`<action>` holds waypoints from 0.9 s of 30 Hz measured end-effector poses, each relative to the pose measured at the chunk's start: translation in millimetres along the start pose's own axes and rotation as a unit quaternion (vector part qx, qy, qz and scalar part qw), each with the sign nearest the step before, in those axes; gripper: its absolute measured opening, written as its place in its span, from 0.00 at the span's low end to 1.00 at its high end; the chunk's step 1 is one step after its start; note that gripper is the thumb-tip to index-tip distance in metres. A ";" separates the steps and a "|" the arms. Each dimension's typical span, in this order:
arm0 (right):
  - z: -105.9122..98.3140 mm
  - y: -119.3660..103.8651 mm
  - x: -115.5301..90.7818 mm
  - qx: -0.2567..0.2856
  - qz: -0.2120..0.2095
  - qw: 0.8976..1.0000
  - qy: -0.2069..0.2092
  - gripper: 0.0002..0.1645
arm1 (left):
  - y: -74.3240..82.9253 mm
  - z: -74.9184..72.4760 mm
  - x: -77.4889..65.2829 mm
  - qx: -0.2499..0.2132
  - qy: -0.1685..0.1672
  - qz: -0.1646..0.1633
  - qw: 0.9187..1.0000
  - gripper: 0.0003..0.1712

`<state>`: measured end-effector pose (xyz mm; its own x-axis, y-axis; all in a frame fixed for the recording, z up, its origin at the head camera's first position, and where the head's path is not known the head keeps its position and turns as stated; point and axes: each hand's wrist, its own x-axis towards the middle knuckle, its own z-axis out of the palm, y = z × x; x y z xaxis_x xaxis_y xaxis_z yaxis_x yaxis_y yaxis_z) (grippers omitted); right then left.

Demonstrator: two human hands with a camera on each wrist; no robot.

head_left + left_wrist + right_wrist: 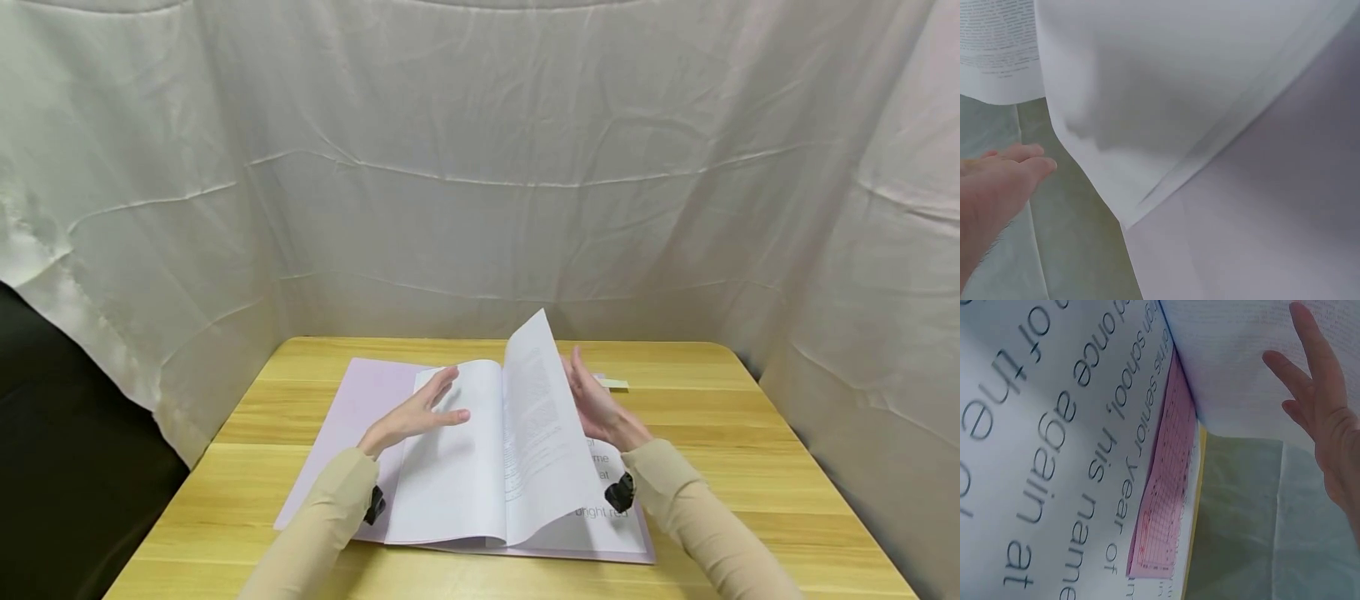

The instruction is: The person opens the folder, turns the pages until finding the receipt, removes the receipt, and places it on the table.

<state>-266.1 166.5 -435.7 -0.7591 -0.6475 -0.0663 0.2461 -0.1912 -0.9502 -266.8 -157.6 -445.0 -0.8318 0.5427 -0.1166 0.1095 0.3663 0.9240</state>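
Note:
A lilac-covered booklet [345, 417] lies open on the wooden table. My left hand [416, 417] is over its blank left page [453, 492], fingers extended and thumb apart, holding nothing. One printed page [543, 442] stands raised from the middle of the booklet. Behind this page is my right hand [596, 408], its fingers partly hidden in the head view. The right wrist view shows those fingers [1310, 381] spread, overlapping the page's printed side. Beneath lies a page with large print [1066, 462], and a pink printed slip [1169, 487] sits along it.
A pale yellow tab [617, 384] sticks out past the booklet's far right edge. The wooden table [750, 467] extends on both sides. Grey-white curtains [480, 183] hang behind and beside it, with a black cloth [67, 467] at the left.

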 end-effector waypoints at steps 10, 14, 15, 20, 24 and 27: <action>1.0 -0.5 8.3 0.065 0.031 0.996 -0.051 0.43 | 7.7 0.5 4.8 -0.078 -0.017 0.020 0.997 0.52; 3.0 1.3 10.3 0.087 0.036 0.993 -0.064 0.41 | 6.7 1.1 8.1 -0.131 -0.032 0.034 0.990 0.48; 3.4 1.8 10.6 0.085 0.036 0.994 -0.064 0.41 | 6.4 1.3 8.9 -0.138 -0.036 0.039 0.989 0.47; 5.0 2.7 12.0 0.075 0.040 0.994 -0.064 0.42 | 8.3 2.7 10.0 -0.169 -0.045 0.040 0.984 0.45; 6.2 2.4 11.2 0.069 0.042 0.995 -0.061 0.42 | 13.6 5.7 9.6 -0.205 -0.053 0.040 0.976 0.44; 7.0 2.4 10.4 0.063 0.043 0.995 -0.057 0.42 | 19.2 9.4 9.2 -0.222 -0.060 0.036 0.973 0.44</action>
<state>-269.2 154.1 -436.6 -0.6602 -0.7440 -0.1033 0.3862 -0.2183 -0.8962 -267.2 -138.4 -431.7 -0.7576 0.6496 -0.0631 -0.1025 -0.0229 0.9945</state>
